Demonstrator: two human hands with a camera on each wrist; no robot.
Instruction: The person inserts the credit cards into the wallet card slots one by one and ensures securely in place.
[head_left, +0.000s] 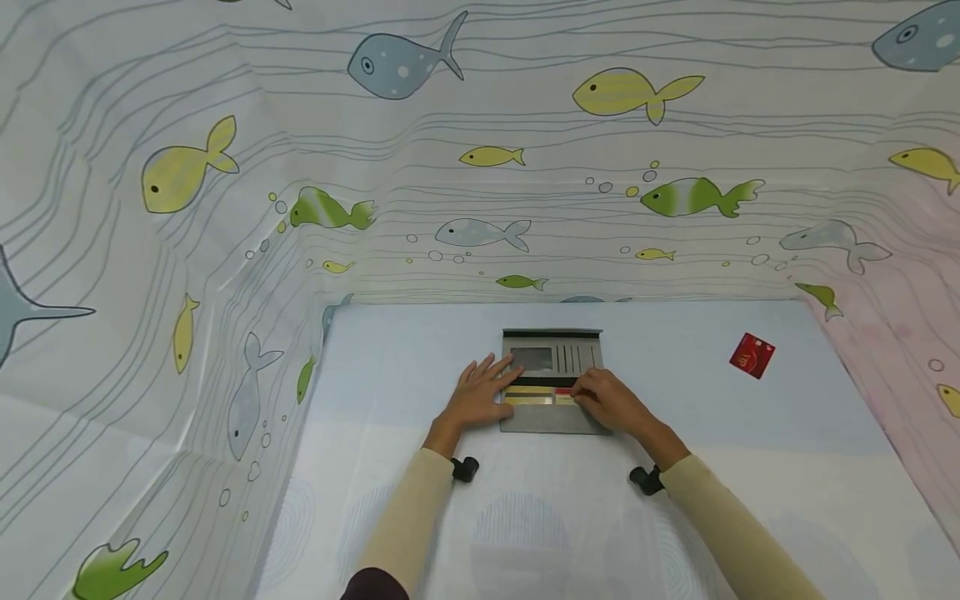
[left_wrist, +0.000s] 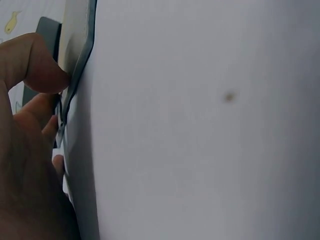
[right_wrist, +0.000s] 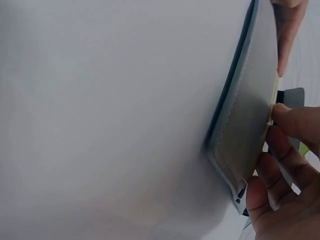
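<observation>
A grey wallet [head_left: 555, 419] lies unfolded flat on the table, with a dark window and several slots on its far half. Yellow pieces [head_left: 527, 399] show along its middle. My left hand [head_left: 472, 396] rests on the wallet's left side, fingers spread and thumb against the near half; the thumb [left_wrist: 45, 72] also shows at the wallet's edge in the left wrist view. At the right end of the yellow strip, my right hand [head_left: 611, 402] pinches a small red card [head_left: 562, 390], mostly hidden by the fingers. Bent fingertips [right_wrist: 257, 192] touch the wallet's edge in the right wrist view.
Another red card [head_left: 752, 356] lies on the pale table [head_left: 675, 342], to the right of the wallet. Fish-patterned sheeting [head_left: 420, 183] rises behind and at both sides. Small black cameras [head_left: 465, 469] sit at the wrists. Something dark and round [head_left: 375, 585] covers part of the left sleeve.
</observation>
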